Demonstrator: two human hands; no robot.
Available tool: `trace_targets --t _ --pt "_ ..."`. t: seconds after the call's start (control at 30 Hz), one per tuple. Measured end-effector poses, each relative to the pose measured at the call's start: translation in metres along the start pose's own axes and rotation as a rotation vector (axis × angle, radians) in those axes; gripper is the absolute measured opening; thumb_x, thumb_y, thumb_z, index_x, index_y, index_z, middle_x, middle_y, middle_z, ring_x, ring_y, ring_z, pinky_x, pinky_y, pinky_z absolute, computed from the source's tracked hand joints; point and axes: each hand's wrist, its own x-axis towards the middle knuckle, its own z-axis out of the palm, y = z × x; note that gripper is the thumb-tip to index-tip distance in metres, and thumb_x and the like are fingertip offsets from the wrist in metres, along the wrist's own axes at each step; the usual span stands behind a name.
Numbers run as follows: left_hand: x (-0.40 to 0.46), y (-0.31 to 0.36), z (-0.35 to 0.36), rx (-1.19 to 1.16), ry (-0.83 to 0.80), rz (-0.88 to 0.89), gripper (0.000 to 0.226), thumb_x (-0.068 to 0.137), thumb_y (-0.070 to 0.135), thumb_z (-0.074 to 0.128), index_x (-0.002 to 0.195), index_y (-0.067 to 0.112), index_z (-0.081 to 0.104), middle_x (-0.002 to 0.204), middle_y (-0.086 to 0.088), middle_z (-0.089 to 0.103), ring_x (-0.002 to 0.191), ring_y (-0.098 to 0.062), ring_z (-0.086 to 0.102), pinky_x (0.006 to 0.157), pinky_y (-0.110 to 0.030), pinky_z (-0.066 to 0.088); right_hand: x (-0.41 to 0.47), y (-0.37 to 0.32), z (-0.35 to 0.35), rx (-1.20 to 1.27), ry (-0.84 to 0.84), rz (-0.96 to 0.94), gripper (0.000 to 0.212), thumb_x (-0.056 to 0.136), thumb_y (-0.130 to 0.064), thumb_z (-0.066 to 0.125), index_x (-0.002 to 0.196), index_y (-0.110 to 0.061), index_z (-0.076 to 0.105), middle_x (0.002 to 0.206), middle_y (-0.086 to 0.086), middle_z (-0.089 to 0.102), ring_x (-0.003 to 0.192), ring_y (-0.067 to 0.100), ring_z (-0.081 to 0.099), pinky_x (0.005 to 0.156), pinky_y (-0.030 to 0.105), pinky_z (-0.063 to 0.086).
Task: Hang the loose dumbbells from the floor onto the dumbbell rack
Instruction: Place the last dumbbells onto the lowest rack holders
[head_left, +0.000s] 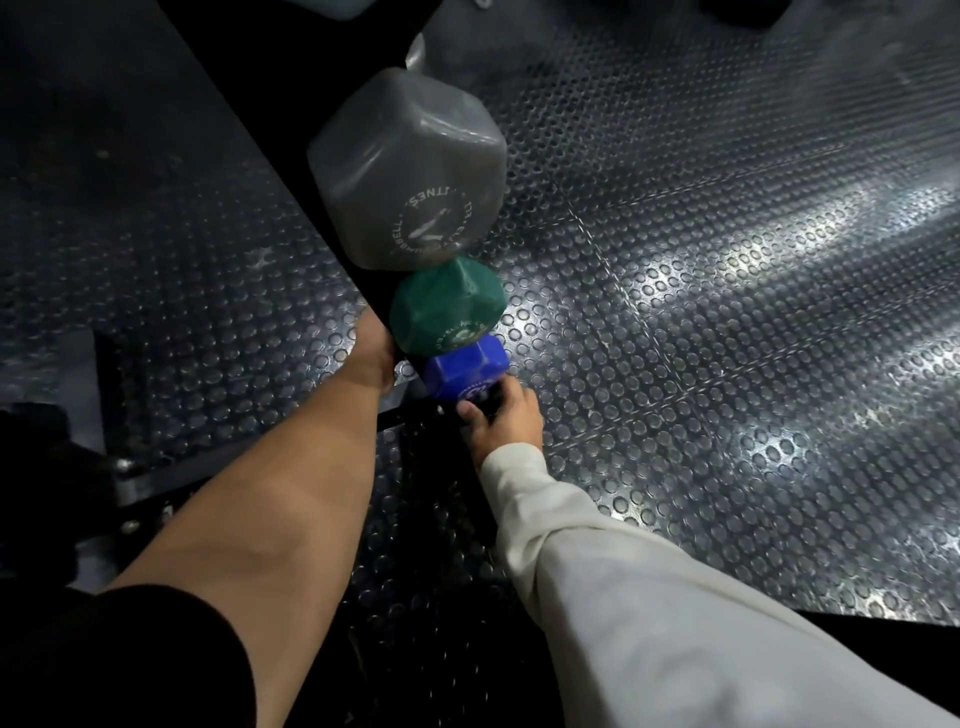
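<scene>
Rack base: at the far left a dark foot of the frame lies on the floor; its details are lost in shadow.
Left hand: it reaches to the black upright of the dumbbell rack behind the green head. The fingers are hidden by the rack and the dumbbells, so I cannot tell if they grip something or only rest there.
Rack contents: the rack is the only holder here. Three dumbbell heads sit on it in one column: the grey dumbbell on top, the green dumbbell under it and touching it, and the blue dumbbell lowest.
Blue dumbbell: it is at the lowest place of the rack, just under the green one. Whether its handle is fully seated I cannot see.
Right hand: it is just under the blue head, fingers curled around a dark thing there. It is probably another dumbbell or its handle, but too dark to name.
Risk, pinching: if the blue dumbbell drops into its place while the left fingers are behind it, they may be caught, I think.
Risk, slipping: if the handle misses the hook, the dumbbell may fall on the studded floor or on the right hand.
Risk, knocking: pushing upward may disturb the green dumbbell, because the heads are so close.
</scene>
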Motion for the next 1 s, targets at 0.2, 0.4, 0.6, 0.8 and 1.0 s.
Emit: trace_targets --t 0.2,0.4,0.6,0.8,1.0 --pt "-0.007 0.001 -0.001 0.039 0.006 -0.001 0.032 0.112 0.024 0.040 0.096 0.017 0.067 0.067 0.007 0.074 0.059 -0.009 0.069 0.048 -0.019 0.052 -0.003 0.000 0.008 0.036 0.006 0.009 0.053 0.083 -0.028 0.078 0.129 -0.019 0.053 0.125 0.006 0.047 0.105 0.027 0.058 0.097 0.037 0.047" --pt "-0.046 0.002 0.003 0.061 -0.012 -0.073 0.026 0.110 0.030 0.047 0.094 0.023 0.067 0.081 0.002 0.070 0.074 -0.016 0.063 0.057 -0.024 0.057 -0.008 -0.011 0.002 -0.104 -0.050 0.006 0.053 0.085 -0.029 0.075 0.125 -0.023 0.040 0.125 0.005 0.040 0.095 0.030 0.061 0.088 0.037 0.052" --pt "-0.106 0.014 0.009 0.174 -0.007 -0.090 0.031 0.110 0.035 0.042 0.095 0.020 0.063 0.095 -0.004 0.069 0.090 -0.022 0.067 0.098 -0.050 0.058 0.002 -0.014 -0.033 -0.152 -0.194 0.052 0.057 0.079 -0.038 0.079 0.128 -0.026 0.054 0.123 0.014 0.059 0.107 0.032 0.063 0.095 0.035 0.051" --pt "-0.113 0.007 -0.015 0.269 0.104 -0.027 0.033 0.104 0.043 0.044 0.090 0.025 0.067 0.116 -0.005 0.071 0.107 -0.033 0.071 0.101 -0.053 0.055 -0.030 -0.030 -0.059 -0.015 -0.103 0.000 0.061 0.081 -0.038 0.079 0.134 -0.017 0.055 0.122 0.008 0.067 0.111 0.027 0.064 0.097 0.034 0.049" --pt "-0.145 0.026 -0.003 0.321 0.141 0.078 0.032 0.106 0.034 0.048 0.087 0.020 0.070 0.087 0.003 0.070 0.086 -0.021 0.067 0.090 -0.046 0.060 -0.064 -0.069 -0.060 0.071 -0.036 -0.141 0.081 0.072 -0.059 0.078 0.138 -0.021 0.050 0.116 0.002 0.066 0.108 0.025 0.062 0.100 0.036 0.047"
